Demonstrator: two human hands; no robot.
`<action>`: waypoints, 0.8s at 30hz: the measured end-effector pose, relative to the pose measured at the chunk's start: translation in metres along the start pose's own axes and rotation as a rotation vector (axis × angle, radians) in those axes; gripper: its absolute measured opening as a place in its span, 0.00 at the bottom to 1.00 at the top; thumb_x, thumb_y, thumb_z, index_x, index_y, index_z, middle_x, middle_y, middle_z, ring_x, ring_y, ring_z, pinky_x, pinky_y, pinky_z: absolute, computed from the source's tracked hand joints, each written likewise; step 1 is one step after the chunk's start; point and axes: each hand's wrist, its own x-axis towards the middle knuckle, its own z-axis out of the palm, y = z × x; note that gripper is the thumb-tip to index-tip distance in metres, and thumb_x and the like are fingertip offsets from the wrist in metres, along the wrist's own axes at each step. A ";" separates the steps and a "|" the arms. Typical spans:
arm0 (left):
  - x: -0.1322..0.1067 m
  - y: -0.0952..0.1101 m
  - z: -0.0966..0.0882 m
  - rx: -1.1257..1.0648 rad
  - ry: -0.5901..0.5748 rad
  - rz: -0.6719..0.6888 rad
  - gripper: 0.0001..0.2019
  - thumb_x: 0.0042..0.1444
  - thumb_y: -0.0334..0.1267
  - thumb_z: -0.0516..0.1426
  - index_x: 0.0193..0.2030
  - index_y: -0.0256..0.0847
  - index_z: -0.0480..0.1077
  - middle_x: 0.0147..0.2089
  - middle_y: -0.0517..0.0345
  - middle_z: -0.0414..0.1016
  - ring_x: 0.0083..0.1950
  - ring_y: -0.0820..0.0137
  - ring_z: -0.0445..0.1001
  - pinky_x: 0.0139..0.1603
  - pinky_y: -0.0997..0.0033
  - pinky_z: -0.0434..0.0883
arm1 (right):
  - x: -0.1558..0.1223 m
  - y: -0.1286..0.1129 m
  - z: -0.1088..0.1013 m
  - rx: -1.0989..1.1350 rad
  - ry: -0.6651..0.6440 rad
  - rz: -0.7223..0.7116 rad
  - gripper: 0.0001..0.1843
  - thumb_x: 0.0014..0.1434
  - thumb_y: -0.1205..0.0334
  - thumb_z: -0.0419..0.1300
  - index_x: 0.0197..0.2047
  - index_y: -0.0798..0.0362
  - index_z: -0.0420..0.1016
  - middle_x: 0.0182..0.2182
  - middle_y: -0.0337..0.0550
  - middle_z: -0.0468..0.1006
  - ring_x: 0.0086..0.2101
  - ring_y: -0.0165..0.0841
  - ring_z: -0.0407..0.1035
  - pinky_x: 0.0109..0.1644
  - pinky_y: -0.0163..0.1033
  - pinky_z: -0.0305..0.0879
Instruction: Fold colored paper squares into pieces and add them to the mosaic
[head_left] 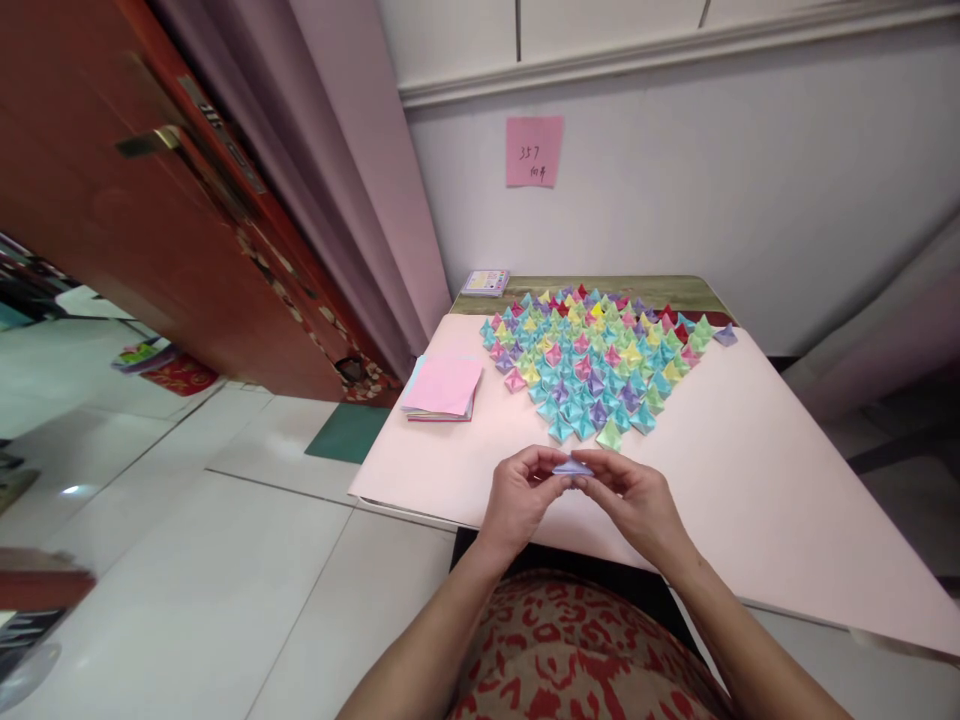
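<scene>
A small folded piece of purple origami paper is pinched between both hands just above the near part of the table. My left hand grips its left end with thumb and fingers. At its right end my right hand pinches it the same way. Just beyond the fingers stands a light green folded paper piece, at the near tip of a broad cluster of folded paper pieces in blue, green, pink, yellow, purple and red. To the left lies a stack of square paper sheets, pink on top.
The table has a pale pink cover. One purple folded piece sits apart at the far right. A small pack lies at the back left. A pink note hangs on the wall. A red-brown door stands left.
</scene>
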 end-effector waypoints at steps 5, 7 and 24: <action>-0.005 -0.001 0.001 0.361 -0.007 0.176 0.08 0.58 0.41 0.60 0.41 0.42 0.78 0.40 0.52 0.81 0.41 0.62 0.78 0.45 0.65 0.72 | -0.004 0.000 0.000 -0.428 0.109 -0.149 0.11 0.62 0.53 0.60 0.44 0.46 0.81 0.38 0.44 0.83 0.33 0.37 0.76 0.37 0.41 0.70; -0.007 -0.001 0.002 0.571 -0.012 0.275 0.08 0.61 0.40 0.57 0.41 0.44 0.78 0.40 0.52 0.81 0.41 0.61 0.76 0.45 0.64 0.70 | -0.006 -0.001 0.000 -0.577 0.140 -0.196 0.10 0.63 0.54 0.58 0.42 0.45 0.81 0.37 0.43 0.83 0.32 0.36 0.75 0.36 0.39 0.67; -0.004 -0.005 0.006 -0.131 -0.188 -0.120 0.24 0.44 0.38 0.69 0.49 0.38 0.72 0.42 0.54 0.77 0.39 0.68 0.77 0.44 0.67 0.73 | -0.001 0.001 -0.007 0.091 -0.002 0.185 0.27 0.56 0.39 0.62 0.48 0.53 0.75 0.27 0.41 0.78 0.27 0.34 0.72 0.33 0.39 0.69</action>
